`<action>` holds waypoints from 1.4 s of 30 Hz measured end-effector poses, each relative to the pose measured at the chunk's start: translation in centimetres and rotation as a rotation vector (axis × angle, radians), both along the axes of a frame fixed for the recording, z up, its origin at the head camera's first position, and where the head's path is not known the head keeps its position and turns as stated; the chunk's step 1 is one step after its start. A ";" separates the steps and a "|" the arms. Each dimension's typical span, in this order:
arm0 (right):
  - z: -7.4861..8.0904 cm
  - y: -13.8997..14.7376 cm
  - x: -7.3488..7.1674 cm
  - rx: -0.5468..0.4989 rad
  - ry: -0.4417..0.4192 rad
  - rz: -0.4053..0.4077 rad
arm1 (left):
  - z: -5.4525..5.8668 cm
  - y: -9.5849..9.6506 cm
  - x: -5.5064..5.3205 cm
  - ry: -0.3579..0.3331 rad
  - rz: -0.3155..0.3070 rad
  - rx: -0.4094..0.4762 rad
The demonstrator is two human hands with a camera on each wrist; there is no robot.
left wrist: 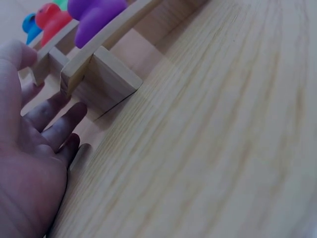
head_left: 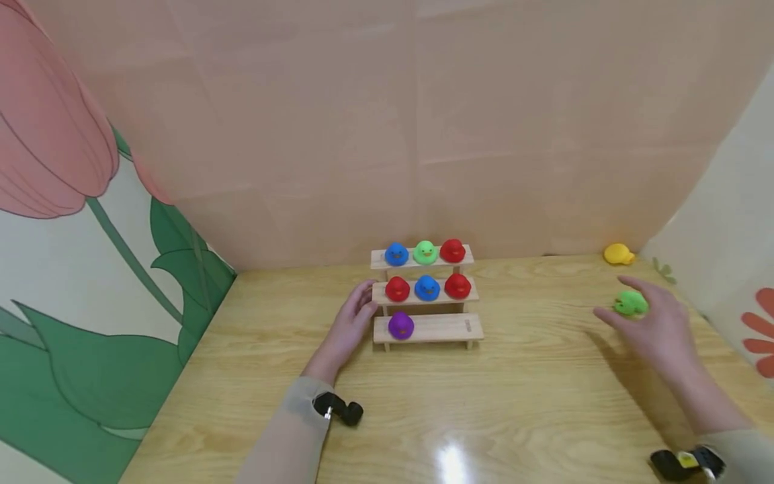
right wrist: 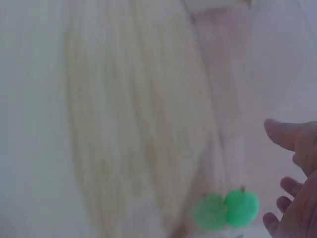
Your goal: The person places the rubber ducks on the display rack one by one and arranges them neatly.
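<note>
A three-tier wooden stand [head_left: 438, 328] carries small toy ducks. On its top tier sit a blue duck [head_left: 396, 254], a green duck [head_left: 426, 253] and a red duck [head_left: 453, 251]. The middle tier bears a blue duck [head_left: 427, 288] between two red ones. A purple duck [head_left: 401, 326] occupies the left end of the bottom tier. My left hand [head_left: 352, 319] rests at the stand's left side, fingers loosely bent around the tier ends. At the right, my right hand [head_left: 662, 329] hovers beside another green duck [head_left: 630, 303], thumb and index spread, holding nothing.
A yellow duck [head_left: 619, 254] lies at the table's back right, near the wall corner. The wooden table [head_left: 514, 403] meets a pinkish-beige backdrop [head_left: 302, 134] behind the stand. Printed flower walls stand at left and right.
</note>
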State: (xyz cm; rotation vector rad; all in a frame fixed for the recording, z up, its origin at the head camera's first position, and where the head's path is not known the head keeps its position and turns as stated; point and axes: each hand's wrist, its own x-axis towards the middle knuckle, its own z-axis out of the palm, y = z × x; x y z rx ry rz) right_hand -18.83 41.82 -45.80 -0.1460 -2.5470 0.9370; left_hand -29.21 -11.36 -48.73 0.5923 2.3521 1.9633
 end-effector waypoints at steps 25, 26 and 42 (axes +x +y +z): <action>-2.2 4.8 -1.4 0.132 -0.115 0.041 | 0.1 -0.1 0.2 -0.013 -0.002 0.006; -2.3 4.9 -1.5 0.131 -0.114 0.046 | 0.1 -0.1 0.2 -0.014 -0.001 0.006; -3.0 5.6 -4.4 0.171 -0.051 0.181 | 0.0 -0.1 0.1 -0.015 -0.013 0.019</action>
